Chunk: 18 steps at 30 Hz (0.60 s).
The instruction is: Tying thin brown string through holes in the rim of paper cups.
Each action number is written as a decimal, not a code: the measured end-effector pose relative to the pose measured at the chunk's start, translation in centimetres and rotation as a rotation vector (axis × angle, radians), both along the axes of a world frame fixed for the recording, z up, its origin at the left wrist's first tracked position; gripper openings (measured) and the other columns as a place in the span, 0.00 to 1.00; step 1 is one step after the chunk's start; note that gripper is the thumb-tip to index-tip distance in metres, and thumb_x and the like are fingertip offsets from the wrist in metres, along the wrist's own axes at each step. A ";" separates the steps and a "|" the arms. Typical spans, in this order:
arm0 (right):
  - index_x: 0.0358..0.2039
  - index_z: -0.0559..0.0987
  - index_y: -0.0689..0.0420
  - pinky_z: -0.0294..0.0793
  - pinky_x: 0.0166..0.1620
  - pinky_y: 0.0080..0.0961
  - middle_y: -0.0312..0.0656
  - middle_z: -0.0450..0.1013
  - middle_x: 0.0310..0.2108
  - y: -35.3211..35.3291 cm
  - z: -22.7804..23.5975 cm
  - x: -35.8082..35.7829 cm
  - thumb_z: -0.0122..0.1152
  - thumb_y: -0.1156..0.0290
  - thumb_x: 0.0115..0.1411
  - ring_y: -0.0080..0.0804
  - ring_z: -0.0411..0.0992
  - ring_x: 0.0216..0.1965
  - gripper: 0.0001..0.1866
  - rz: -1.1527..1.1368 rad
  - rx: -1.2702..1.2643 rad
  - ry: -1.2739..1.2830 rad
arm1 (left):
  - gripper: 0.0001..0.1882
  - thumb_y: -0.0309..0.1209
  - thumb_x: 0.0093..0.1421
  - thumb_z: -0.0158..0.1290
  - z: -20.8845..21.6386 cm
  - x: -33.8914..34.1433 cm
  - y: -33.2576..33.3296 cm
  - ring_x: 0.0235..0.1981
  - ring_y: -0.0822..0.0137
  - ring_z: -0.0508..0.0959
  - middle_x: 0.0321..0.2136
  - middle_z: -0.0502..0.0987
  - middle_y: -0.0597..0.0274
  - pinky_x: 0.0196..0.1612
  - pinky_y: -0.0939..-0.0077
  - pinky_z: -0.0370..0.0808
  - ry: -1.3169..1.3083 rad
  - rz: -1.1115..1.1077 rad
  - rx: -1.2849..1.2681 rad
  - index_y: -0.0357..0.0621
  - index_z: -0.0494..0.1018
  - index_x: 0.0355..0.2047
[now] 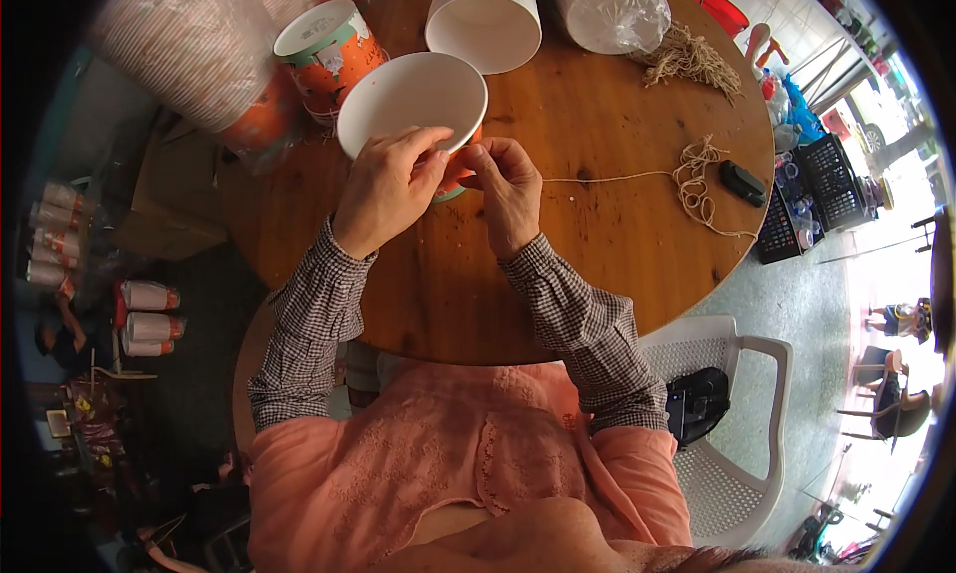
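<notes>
A large round paper bucket (413, 90), white inside with an orange and green outside, stands tilted toward me on the wooden table. My left hand (390, 187) is closed at its near rim, with fingers bent over the edge. Beside it, my right hand (510, 190) pinches a thin pale string (607, 179) against the bucket's right side. From those fingers the string runs right to a loose tangle (700, 180) near the table's edge. Both hands partly hide the near side of the bucket, so I cannot tell whether the string goes through it.
Behind the bucket stand another orange bucket (334, 55), a white stack of buckets (485, 25) and a plastic-wrapped stack (609, 15). A tall wrapped stack (184, 55) is at left. String bundle (692, 60) and black object (742, 183) lie right. A white chair (737, 424) stands below.
</notes>
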State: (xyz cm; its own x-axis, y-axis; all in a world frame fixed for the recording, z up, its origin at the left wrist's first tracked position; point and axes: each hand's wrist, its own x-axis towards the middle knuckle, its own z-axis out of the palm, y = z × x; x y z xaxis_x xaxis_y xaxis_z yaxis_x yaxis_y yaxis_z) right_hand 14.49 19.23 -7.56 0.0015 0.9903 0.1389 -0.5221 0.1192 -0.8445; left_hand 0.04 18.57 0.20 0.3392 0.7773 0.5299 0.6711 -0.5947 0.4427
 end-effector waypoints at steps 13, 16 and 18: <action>0.35 0.74 0.61 0.73 0.30 0.20 0.40 0.73 0.24 0.3 0.9 2.8 0.63 0.73 0.55 0.22 0.72 0.25 0.10 0.003 0.046 -0.542 | 0.07 0.28 0.55 0.56 0.9 0.2 0.7 0.27 0.55 0.77 0.25 0.75 0.55 0.32 0.65 0.73 -0.082 0.016 -0.210 0.35 0.74 0.26; 0.34 0.75 0.64 0.73 0.27 0.18 0.40 0.72 0.28 1.3 0.4 5.2 0.57 0.75 0.59 0.23 0.73 0.24 0.05 -0.239 0.206 -0.899 | 0.05 0.25 0.57 0.56 0.5 -0.6 0.7 0.25 0.69 0.75 0.27 0.74 0.61 0.30 0.78 0.72 -0.070 0.025 -0.114 0.35 0.74 0.30; 0.33 0.75 0.64 0.73 0.27 0.20 0.42 0.72 0.29 1.3 1.7 5.8 0.56 0.78 0.58 0.26 0.74 0.23 0.04 -0.481 0.316 -0.859 | 0.05 0.26 0.55 0.56 0.4 -0.5 0.6 0.27 0.59 0.77 0.26 0.75 0.58 0.31 0.70 0.73 -0.153 0.068 -0.114 0.37 0.73 0.28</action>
